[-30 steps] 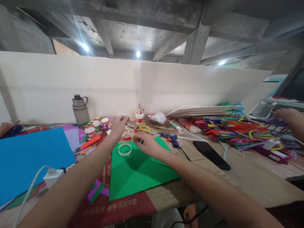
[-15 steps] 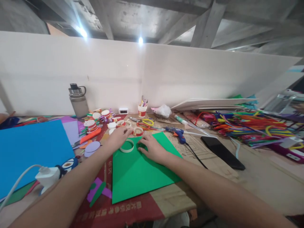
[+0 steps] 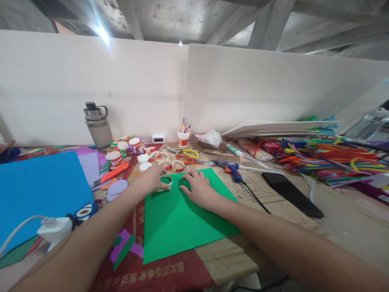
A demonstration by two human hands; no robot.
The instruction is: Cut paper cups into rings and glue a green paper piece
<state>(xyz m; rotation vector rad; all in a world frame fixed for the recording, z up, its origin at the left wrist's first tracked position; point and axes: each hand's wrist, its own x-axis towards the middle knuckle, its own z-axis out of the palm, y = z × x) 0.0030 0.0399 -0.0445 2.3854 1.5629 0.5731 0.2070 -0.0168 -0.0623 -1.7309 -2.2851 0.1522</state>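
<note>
A green sheet (image 3: pixel 182 227) lies flat before me. On its upper left part rests a pale ring (image 3: pixel 166 187), partly covered by my left hand (image 3: pixel 153 178), whose thumb and fingers are around the ring's left side. My right hand (image 3: pixel 199 187) lies on the sheet to the right of the ring, fingers spread and curved, holding nothing. Just beyond the sheet are paper rings (image 3: pixel 178 165) and white discs (image 3: pixel 145 166).
A blue sheet (image 3: pixel 39 190), an orange cutter (image 3: pixel 114 173) and a bottle (image 3: pixel 99 127) are on the left. To the right are a glue gun (image 3: pixel 233 171) with its cord, a black phone (image 3: pixel 290 194) and colourful pipe cleaners (image 3: pixel 328 156). A cup (image 3: pixel 183 138) stands at the back.
My left hand has moved down onto the ring, which was lying uncovered. My right hand's fingers have shifted slightly on the sheet. The view has tilted down a little.
</note>
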